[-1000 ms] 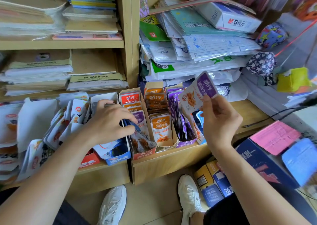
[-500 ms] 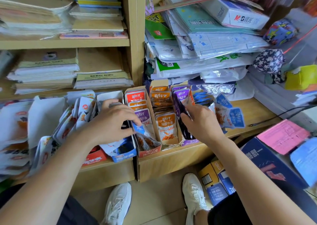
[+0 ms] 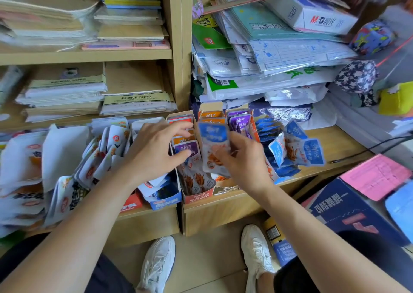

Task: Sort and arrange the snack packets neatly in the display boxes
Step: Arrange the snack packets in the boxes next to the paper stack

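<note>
- You pinch a blue-topped packet (image 3: 212, 136) in your right hand (image 3: 243, 162), with thumb and fingers closed on its lower half. That keeps the label end up, ready to slot in edgewise. The packet is blurred, so its print cannot be read.
- The packet hangs above the orange-topped row (image 3: 211, 115), between the red display box (image 3: 196, 198) and the purple-topped row (image 3: 240, 121). It matches neither colour, so it is probably only passing over.
- Its likely home is the blue row (image 3: 267, 127), just right of the purple one.
- Your left hand (image 3: 152, 153) spans the red display box, forefinger at the back packets and thumb on a purple-topped packet (image 3: 186, 146). It seems to steady the row or hold a gap. I cannot tell whether it grips anything.
- That box shows red, orange and purple tops together, so the sorting there looks unfinished.
- Loose blue packets (image 3: 299, 150) lie splayed on the wooden shelf (image 3: 348, 140) beside the blue row, tipped out of line. They need squaring up.
- Farther left, white packets (image 3: 107, 146) lean untidily in their own boxes.
</note>
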`<state>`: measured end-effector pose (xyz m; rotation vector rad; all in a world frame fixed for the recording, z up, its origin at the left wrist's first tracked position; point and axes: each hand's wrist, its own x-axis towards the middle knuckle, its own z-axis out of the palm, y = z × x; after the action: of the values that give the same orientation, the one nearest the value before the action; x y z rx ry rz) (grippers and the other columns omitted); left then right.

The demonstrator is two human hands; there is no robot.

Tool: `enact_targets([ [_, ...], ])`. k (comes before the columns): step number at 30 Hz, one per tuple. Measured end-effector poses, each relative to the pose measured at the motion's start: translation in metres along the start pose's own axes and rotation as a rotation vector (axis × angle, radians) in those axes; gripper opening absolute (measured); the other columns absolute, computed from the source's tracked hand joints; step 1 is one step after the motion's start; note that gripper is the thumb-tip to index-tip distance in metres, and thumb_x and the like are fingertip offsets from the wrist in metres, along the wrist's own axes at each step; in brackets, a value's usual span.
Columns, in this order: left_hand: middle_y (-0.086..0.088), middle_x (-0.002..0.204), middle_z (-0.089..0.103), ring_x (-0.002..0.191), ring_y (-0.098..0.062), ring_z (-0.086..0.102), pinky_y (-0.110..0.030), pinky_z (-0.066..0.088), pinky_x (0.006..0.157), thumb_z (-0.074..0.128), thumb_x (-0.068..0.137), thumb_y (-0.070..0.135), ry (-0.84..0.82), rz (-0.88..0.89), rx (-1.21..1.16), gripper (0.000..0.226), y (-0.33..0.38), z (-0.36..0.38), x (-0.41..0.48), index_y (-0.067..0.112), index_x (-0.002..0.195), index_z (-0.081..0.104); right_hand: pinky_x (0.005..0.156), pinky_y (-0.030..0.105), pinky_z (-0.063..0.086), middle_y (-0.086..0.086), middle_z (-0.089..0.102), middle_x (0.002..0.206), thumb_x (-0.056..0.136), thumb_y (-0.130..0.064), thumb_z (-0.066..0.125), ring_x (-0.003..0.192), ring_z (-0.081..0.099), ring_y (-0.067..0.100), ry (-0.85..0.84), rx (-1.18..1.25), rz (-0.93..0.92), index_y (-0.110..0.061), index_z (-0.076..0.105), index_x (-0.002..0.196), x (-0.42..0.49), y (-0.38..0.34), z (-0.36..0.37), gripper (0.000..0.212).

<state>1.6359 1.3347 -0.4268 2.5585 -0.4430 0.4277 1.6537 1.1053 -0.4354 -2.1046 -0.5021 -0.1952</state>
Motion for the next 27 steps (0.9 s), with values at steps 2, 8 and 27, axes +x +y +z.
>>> enact_targets([
  [2,0.017,0.133,0.06,0.129,-0.01,0.045,-0.039,0.023,0.111,0.074,0.085,0.038,-0.14,0.01,0.128,0.065,0.001,0.003,-0.003,0.036,0.145,0.048,0.064,0.023,0.06,-0.008,0.075,0.092,0.095,-0.015,0.068,0.084,0.073,0.003,0.125,0.073,0.059,-0.012,0.069,0.105,0.001,0.002,-0.017,0.011],
  [8,0.027,0.126,0.057,0.134,-0.009,0.036,-0.051,0.003,0.118,0.063,0.087,0.052,-0.389,0.061,0.348,0.043,0.009,0.021,0.0,0.048,0.13,0.059,0.07,0.023,0.058,0.0,0.076,0.093,0.099,-0.014,0.061,0.087,0.074,0.009,0.338,0.251,0.174,-0.007,0.071,0.102,0.017,0.018,-0.078,0.013],
  [27,0.031,0.08,0.067,0.074,-0.005,0.067,-0.026,0.055,0.069,0.068,0.083,0.044,0.214,0.005,-0.253,0.033,0.042,0.005,0.02,0.017,0.098,0.081,0.053,0.028,0.037,0.014,0.065,0.065,0.083,-0.02,0.068,0.057,0.05,0.018,0.5,-0.336,0.236,-0.003,0.066,0.072,0.045,0.082,-0.156,0.02],
])
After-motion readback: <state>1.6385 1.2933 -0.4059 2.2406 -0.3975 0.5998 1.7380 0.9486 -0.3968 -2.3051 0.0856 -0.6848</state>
